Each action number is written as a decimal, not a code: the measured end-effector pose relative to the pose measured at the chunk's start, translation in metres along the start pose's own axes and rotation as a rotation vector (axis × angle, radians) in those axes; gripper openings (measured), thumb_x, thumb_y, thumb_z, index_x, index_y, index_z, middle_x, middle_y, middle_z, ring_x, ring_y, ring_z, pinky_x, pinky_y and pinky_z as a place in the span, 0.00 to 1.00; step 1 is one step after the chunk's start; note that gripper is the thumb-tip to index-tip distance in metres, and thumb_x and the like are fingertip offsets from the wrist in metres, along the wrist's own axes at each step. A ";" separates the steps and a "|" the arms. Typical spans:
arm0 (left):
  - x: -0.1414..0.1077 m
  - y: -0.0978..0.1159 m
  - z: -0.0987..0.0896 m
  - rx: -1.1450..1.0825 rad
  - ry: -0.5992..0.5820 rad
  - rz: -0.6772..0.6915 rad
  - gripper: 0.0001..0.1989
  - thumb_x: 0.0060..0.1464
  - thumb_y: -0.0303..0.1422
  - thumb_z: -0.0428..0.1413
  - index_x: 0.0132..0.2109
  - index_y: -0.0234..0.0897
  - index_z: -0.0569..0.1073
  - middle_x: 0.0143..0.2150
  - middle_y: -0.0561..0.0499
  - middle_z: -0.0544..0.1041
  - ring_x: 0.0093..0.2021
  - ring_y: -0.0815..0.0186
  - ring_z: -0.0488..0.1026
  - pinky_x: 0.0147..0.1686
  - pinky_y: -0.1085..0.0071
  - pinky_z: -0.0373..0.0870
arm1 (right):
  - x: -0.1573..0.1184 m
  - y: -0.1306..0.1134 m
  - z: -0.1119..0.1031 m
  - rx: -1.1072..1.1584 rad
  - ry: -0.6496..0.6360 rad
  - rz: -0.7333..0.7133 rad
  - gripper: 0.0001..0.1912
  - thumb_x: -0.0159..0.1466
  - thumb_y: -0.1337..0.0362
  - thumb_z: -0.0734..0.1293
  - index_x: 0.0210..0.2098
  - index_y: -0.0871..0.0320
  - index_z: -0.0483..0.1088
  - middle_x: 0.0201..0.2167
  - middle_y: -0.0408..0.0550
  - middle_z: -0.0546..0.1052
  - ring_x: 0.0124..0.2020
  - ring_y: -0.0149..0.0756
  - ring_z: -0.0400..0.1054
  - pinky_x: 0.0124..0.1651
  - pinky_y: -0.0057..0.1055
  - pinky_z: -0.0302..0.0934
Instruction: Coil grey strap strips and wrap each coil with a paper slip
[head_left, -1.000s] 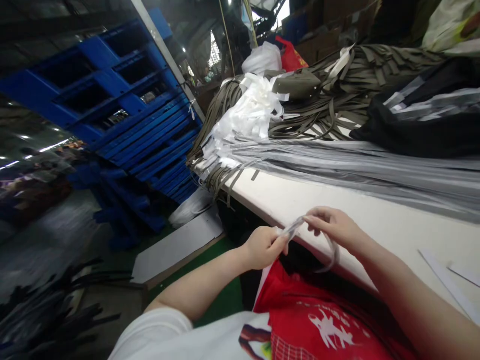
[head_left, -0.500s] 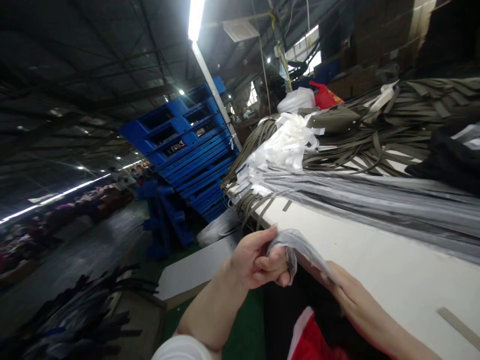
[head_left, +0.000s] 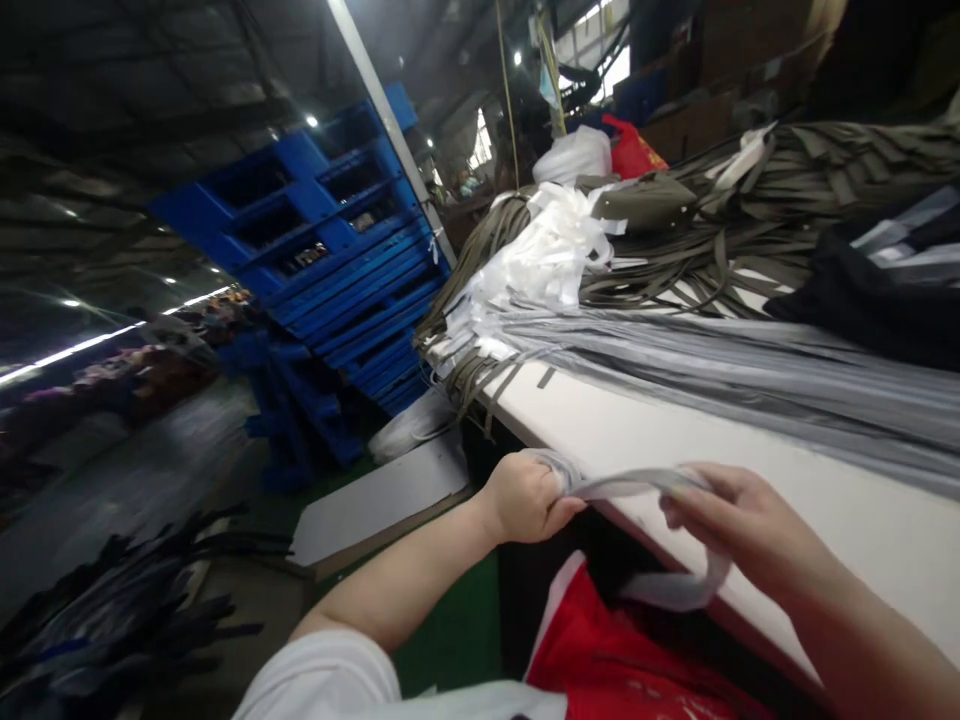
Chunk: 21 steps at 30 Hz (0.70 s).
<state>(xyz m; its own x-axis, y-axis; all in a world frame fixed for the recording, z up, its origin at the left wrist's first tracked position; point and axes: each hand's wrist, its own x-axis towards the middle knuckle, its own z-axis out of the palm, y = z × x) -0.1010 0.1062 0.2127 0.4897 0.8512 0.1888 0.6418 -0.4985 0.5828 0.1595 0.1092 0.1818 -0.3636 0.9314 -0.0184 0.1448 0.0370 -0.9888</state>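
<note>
A translucent grey-white strip (head_left: 626,483) stretches between my two hands, above the near edge of the white table (head_left: 645,425). My left hand (head_left: 525,497) is closed in a fist, with part of the strip wound around its fingers. My right hand (head_left: 739,515) pinches the strip between thumb and fingers, and a loose end loops down below it. Beyond the hands, a long bundle of grey strips (head_left: 712,365) lies along the table. A red cloth (head_left: 622,660) shows below, in front of my body.
White strips (head_left: 540,250) and olive straps (head_left: 832,190) are heaped on the table's far side, with black fabric (head_left: 877,290) at right. Blue pallets (head_left: 337,270) stand stacked beyond the table. Dark straps (head_left: 135,600) pile up at lower left, near a grey board (head_left: 382,500).
My left fist has turned over, with the strip around it. My right hand has risen and now pinches the strip, its loose end hanging. The whole view has shifted slightly.
</note>
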 end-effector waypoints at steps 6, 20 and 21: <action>-0.007 0.031 0.008 -0.721 -0.371 -0.591 0.36 0.59 0.59 0.37 0.21 0.36 0.68 0.09 0.56 0.59 0.09 0.73 0.52 0.13 0.74 0.51 | 0.002 0.014 0.032 -0.433 0.107 -0.367 0.31 0.60 0.62 0.64 0.62 0.56 0.57 0.59 0.57 0.67 0.60 0.50 0.61 0.62 0.50 0.55; 0.017 0.051 -0.063 -1.381 0.183 -0.331 0.31 0.66 0.47 0.36 0.27 0.33 0.71 0.10 0.61 0.53 0.10 0.74 0.52 0.28 0.71 0.70 | 0.006 0.027 0.074 0.049 -0.410 -0.077 0.26 0.65 0.42 0.56 0.42 0.53 0.75 0.40 0.51 0.79 0.44 0.47 0.72 0.52 0.41 0.66; 0.020 0.048 -0.061 -1.240 0.355 -0.236 0.30 0.66 0.49 0.37 0.31 0.34 0.73 0.12 0.59 0.58 0.13 0.72 0.58 0.33 0.68 0.72 | 0.001 0.026 0.078 0.059 -0.461 -0.066 0.26 0.64 0.40 0.57 0.40 0.53 0.76 0.37 0.51 0.79 0.41 0.46 0.73 0.50 0.39 0.67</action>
<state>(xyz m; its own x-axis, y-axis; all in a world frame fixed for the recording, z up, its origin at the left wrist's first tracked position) -0.0959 0.1095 0.2929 0.1377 0.9881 0.0689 -0.3692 -0.0133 0.9293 0.0915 0.0827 0.1443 -0.7432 0.6691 -0.0065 0.0605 0.0576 -0.9965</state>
